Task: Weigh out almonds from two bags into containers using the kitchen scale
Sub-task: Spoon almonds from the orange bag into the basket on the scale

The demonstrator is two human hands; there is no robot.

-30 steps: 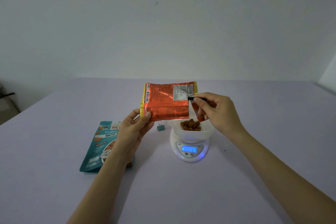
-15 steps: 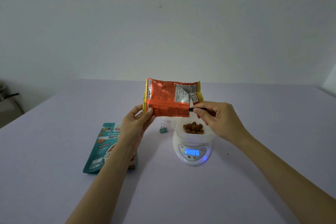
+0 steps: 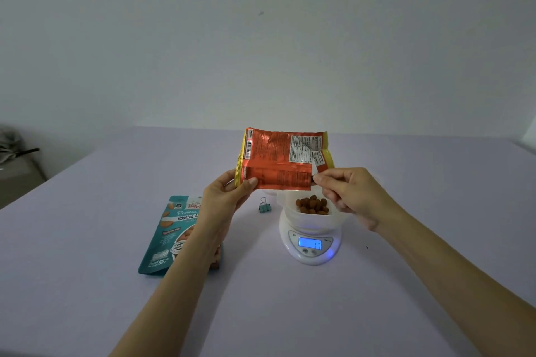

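Observation:
An orange foil bag (image 3: 275, 162) hangs sideways in the air above the table. My left hand (image 3: 229, 197) grips its lower left corner. My right hand (image 3: 353, 194) pinches its lower right corner, and a small dark thing shows at the fingertips. Below the bag's right end a white kitchen scale (image 3: 310, 252) has a lit blue display reading 17. A white container (image 3: 290, 217) on the scale holds several brown almonds (image 3: 311, 206). A teal almond bag (image 3: 168, 238) lies flat to the left, partly hidden by my left forearm.
A small teal binder clip (image 3: 264, 207) stands on the lilac table (image 3: 87, 269) between the teal bag and the scale. Part of another white thing (image 3: 269, 193) shows behind the orange bag. A grey object (image 3: 14, 151) lies beyond the table's left edge.
My right hand has slid down the orange bag's right edge, from near the top to the lower corner. The bag has turned a little and its right end hangs closer to the container.

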